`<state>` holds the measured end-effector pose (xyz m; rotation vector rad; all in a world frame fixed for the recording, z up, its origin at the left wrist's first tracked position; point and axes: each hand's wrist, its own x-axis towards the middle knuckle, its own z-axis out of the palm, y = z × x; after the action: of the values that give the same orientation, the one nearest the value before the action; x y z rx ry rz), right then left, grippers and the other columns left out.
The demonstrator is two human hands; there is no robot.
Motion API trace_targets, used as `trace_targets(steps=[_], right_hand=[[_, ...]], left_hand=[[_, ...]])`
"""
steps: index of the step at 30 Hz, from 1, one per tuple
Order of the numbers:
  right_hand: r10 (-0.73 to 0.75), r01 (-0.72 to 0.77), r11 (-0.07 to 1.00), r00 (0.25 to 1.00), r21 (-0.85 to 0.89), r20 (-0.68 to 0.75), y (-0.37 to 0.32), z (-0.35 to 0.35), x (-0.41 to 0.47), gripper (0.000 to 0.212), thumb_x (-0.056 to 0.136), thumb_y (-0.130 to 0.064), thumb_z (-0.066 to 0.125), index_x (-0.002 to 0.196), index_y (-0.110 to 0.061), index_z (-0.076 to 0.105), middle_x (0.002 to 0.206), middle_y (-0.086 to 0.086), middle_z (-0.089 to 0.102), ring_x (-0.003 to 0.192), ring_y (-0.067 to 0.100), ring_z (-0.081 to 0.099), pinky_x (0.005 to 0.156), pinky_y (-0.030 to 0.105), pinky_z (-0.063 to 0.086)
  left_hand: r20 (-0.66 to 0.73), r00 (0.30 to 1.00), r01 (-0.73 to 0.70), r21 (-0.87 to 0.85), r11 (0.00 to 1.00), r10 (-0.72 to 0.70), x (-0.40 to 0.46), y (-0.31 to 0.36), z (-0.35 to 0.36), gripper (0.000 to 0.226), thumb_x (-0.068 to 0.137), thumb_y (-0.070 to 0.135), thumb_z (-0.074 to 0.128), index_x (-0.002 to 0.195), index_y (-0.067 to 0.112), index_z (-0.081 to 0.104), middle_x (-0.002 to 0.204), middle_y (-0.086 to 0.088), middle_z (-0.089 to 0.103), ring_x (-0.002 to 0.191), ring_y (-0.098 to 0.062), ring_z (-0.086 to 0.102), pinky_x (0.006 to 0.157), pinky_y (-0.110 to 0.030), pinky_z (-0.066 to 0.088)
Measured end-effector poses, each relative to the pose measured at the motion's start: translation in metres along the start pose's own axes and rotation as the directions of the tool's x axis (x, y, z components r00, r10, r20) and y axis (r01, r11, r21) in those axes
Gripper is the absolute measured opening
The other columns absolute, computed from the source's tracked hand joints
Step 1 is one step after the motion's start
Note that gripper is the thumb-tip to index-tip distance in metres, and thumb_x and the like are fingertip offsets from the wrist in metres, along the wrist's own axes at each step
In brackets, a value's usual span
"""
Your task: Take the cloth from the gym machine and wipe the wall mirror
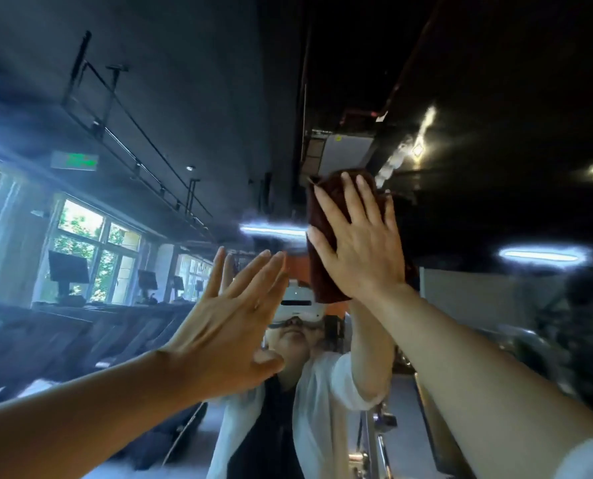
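Observation:
The wall mirror [150, 236] fills the head view, and I am close in front of it. A dark brown cloth [322, 271] lies flat against the glass, high and right of centre. My right hand [360, 243] presses it there with straight, spread fingers. My left hand [233, 319] is raised beside it, lower and to the left, fingers straight, palm toward the glass; I cannot tell whether it touches. The mirror reflects a person in a white jacket with both arms raised.
The mirror reflects a row of treadmills with screens [68, 271] along windows on the left, a dark ceiling with rails and lights, and a green exit sign [75, 161]. A metal frame [371, 440] shows at the lower right.

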<state>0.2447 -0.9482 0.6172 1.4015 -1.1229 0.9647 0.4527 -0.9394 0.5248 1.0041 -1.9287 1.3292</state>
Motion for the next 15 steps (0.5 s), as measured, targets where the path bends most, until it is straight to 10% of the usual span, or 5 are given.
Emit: trace_targets(steps=[7, 12, 15], right_hand=[[0.452, -0.454, 0.891, 0.889, 0.001, -0.074, 0.074, 0.0, -0.076, 0.066, 0.101, -0.058, 0.015, 0.158, -0.026, 0.027, 0.164, 0.015, 0.024, 0.153, 0.032, 0.016, 0.122, 0.06, 0.015], [0.772, -0.771, 0.635, 0.633, 0.053, -0.051, 0.037, 0.004, -0.1, 0.07, 0.1, -0.054, 0.011, 0.16, -0.019, 0.022, 0.165, 0.022, 0.018, 0.154, 0.037, 0.012, 0.121, 0.058, 0.01], [0.691, -0.691, 0.723, 0.72, 0.028, -0.063, -0.009, 0.006, -0.076, 0.07, 0.101, -0.052, 0.008, 0.16, -0.017, 0.022, 0.164, 0.024, 0.018, 0.153, 0.039, 0.012, 0.121, 0.058, 0.009]], left_hand=[[0.107, 0.994, -0.034, 0.017, 0.999, 0.032, -0.002, 0.013, 0.001, 0.125, 0.063, 0.088, 0.043, 0.154, 0.005, 0.025, 0.162, -0.02, 0.019, 0.149, -0.035, 0.024, 0.11, -0.074, 0.02], [0.167, 0.985, 0.02, 0.048, 0.999, -0.028, -0.001, 0.021, -0.004, 0.129, 0.075, 0.09, 0.04, 0.145, 0.014, -0.037, 0.152, -0.01, -0.044, 0.145, -0.029, -0.033, 0.112, -0.07, -0.015], [0.111, 0.994, 0.003, -0.02, 1.0, -0.001, -0.005, 0.017, 0.002, 0.137, 0.065, 0.092, 0.047, 0.152, 0.013, -0.022, 0.162, -0.012, -0.024, 0.151, -0.03, -0.016, 0.114, -0.073, -0.002]])
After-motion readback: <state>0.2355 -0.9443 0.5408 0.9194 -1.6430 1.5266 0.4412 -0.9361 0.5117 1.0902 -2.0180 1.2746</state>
